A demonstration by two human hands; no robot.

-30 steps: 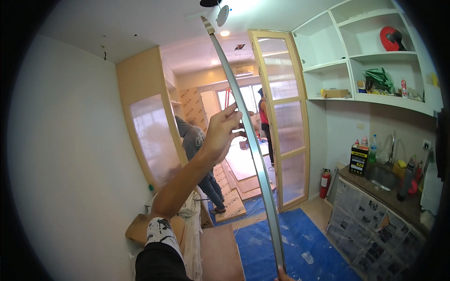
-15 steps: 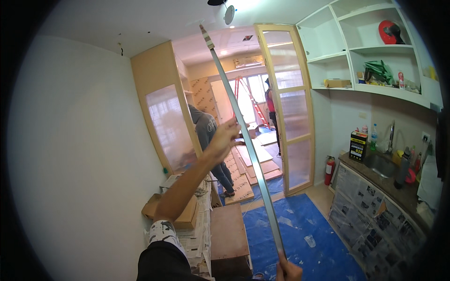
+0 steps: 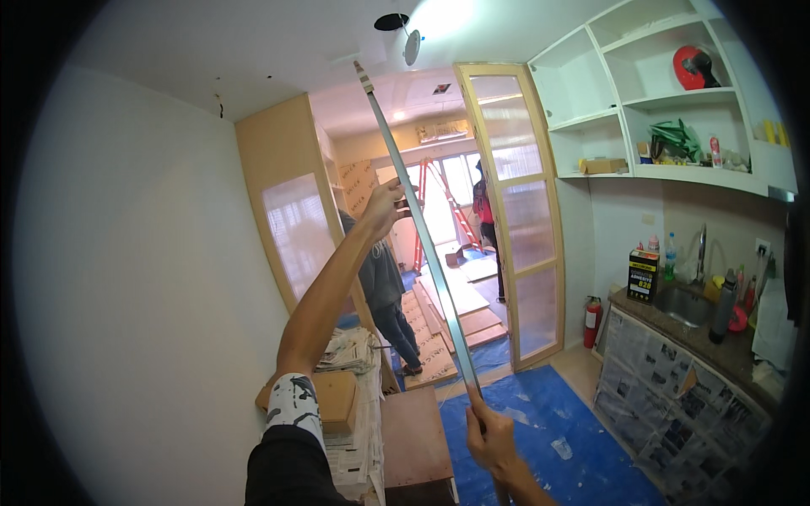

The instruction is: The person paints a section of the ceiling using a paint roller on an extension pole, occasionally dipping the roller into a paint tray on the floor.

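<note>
A long silvery pole [image 3: 432,263] slants up through the middle of the view. At its upper end is a flat paintbrush [image 3: 364,78], its tip at the white ceiling [image 3: 278,51]; whether it touches I cannot tell. My left hand [image 3: 386,207] is raised with its fingers round the upper half of the pole, some of them hidden behind it. Lower down, my right hand [image 3: 491,434] is wrapped round the pole, which continues below it. A round grey-white disc [image 3: 412,47] hangs beside a dark ceiling hole [image 3: 391,22] near the brush.
A blue sheet [image 3: 540,422] covers the floor. Left are a brown board [image 3: 415,434] and a cardboard box [image 3: 336,401] on newspaper. A framed panel door [image 3: 516,219] stands ahead, with a co-worker [image 3: 380,278] beyond. At right are a sink [image 3: 685,305], shelves [image 3: 675,110] and a fire extinguisher [image 3: 592,322].
The view has tilted upward. Both my hands are higher and further left in the picture, and the pole has shifted left with them. The co-worker in grey stands more upright.
</note>
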